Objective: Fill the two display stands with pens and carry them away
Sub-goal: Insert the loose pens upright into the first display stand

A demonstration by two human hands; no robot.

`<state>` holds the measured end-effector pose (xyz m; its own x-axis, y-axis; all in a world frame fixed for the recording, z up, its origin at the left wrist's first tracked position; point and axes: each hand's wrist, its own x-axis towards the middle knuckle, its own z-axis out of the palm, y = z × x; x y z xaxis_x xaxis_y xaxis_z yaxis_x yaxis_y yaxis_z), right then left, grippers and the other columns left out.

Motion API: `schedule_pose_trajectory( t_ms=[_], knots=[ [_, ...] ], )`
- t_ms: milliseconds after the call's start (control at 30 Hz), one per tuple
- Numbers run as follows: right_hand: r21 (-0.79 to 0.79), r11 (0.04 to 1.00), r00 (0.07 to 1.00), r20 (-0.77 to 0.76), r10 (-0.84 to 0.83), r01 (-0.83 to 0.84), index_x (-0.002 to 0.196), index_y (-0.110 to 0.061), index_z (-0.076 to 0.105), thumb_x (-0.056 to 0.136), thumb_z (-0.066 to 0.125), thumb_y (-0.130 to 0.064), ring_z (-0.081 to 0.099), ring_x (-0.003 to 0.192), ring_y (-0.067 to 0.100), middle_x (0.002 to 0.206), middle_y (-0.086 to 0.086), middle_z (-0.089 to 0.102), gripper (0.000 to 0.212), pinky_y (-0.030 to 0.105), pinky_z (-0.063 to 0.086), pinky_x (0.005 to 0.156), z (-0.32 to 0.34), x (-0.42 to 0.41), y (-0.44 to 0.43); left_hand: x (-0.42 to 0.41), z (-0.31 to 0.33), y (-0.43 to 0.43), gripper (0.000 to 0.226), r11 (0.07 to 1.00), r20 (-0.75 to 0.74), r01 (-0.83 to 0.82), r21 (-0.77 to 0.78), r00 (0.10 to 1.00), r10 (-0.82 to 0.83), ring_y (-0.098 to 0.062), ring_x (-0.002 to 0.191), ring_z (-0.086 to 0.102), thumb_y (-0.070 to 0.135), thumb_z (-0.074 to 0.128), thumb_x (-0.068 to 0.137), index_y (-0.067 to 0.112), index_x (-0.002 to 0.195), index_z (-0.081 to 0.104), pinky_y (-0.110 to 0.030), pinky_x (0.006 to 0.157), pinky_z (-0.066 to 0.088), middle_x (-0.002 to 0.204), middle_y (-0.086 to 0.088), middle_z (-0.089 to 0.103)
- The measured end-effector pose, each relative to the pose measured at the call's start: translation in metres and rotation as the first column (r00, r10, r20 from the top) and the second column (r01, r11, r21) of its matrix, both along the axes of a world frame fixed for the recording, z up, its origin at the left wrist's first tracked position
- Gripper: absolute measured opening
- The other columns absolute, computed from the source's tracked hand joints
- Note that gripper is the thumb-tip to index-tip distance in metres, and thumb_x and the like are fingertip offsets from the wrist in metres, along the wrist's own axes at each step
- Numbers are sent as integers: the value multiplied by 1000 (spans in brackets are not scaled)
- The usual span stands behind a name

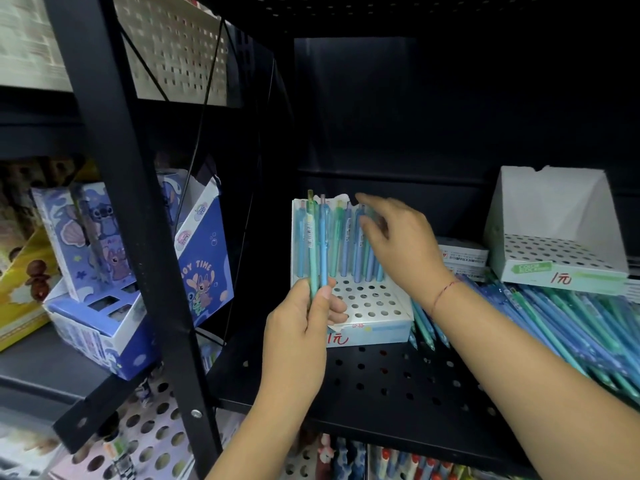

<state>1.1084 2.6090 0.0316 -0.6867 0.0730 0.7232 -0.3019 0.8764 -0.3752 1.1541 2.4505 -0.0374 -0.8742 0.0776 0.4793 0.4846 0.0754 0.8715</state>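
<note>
Holding a few pens (317,244) upright, my left hand (298,327) pinches them at the stand's (381,332) near-left corner; free holes (372,299) lie just right of that grip, pen axis vertical. Right hand (398,244) hovers at the filled far rows (348,237), blurred; I cannot tell its grip.

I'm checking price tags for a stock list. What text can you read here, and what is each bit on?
"1元", red handwriting: front of the near display stand.
"1元", red: front of the far display stand.
"COLOR" plus a blurred second word: green label on that stand.
"OY TIME", first letter hidden: blue cartoon box.
Too small to read: print on the small white boxes, stickers on the pens.
</note>
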Motion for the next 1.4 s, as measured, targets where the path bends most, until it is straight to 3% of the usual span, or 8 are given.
schedule_pose_trajectory(
  t_ms=[67, 133, 267, 467, 633, 733, 1200, 1400],
  knots=[
    [-293, 916, 955, 28, 294, -273, 127, -24, 59, 97, 53, -25, 52, 65, 3, 89, -2, 63, 31, 16, 44, 63, 5, 9, -8, 0, 0, -1, 24, 1000, 10, 29, 4, 1000, -29, -2, 95, 66, 22, 46, 99, 14, 86, 64, -13, 78, 49, 83, 15, 70],
    [-543, 691, 814, 23, 580, -477, 117, -23, 63, 97, 52, -24, 54, 58, 6, 81, -5, 66, 23, 17, 43, 53, 13, 19, -16, 1, 1, -1, 27, 999, 9, 52, -9, 999, -52, 4, 99, 63, 21, 47, 98, 9, 81, 65, -8, 76, 45, 87, 20, 69],
    [-639, 548, 692, 33, 721, -540, 108, -16, 65, 91, 60, -9, 55, 58, 8, 76, -1, 63, 20, 19, 47, 52, 13, 23, -24, 3, 1, -3, 29, 996, -1, 57, -64, 998, -57, 11, 92, 60, 24, 47, 98, 12, 80, 65, -6, 73, 42, 86, 17, 69],
    [-669, 595, 868, -158, 471, -445, 106, -12, 65, 95, 54, -7, 58, 63, 9, 85, 8, 66, 17, 21, 53, 60, 25, 19, -1, 4, -1, -3, 21, 999, 18, 37, -8, 999, -37, -6, 82, 66, 26, 44, 99, 25, 98, 65, -25, 81, 52, 82, 7, 70],
    [-464, 839, 959, -165, 232, -283, 107, -16, 62, 95, 54, -10, 60, 66, 3, 83, 2, 63, 16, 20, 53, 63, 15, 11, 12, 4, 0, -3, 21, 999, 27, 42, 17, 999, -43, -6, 80, 67, 24, 43, 99, 34, 101, 62, -26, 81, 54, 81, 3, 70],
    [-284, 937, 979, -96, 182, -203, 111, -21, 62, 94, 56, -17, 63, 76, 15, 85, 2, 65, 18, 37, 57, 71, 2, 4, 5, 5, 1, -2, 22, 999, 21, 43, 17, 999, -43, -5, 79, 67, 24, 43, 99, 36, 98, 61, -24, 80, 54, 80, 4, 70],
    [-117, 981, 983, -122, 138, -152, 131, -18, 46, 95, 55, -18, 61, 69, 16, 78, -1, 60, 37, 37, 54, 66, 0, 0, -5, 4, 1, -3, 21, 998, 38, 53, 41, 998, -55, -5, 79, 68, 26, 43, 99, 37, 99, 61, -27, 81, 53, 80, 4, 70],
    [-51, 990, 989, -70, 131, -134, 118, -18, 53, 93, 60, -16, 57, 69, 13, 79, -3, 57, 26, 34, 51, 66, -6, -3, -5, 3, 1, -2, 21, 998, 24, 48, 48, 998, -50, -7, 79, 68, 26, 44, 98, 37, 99, 62, -28, 81, 52, 79, 3, 70]
  ],
)
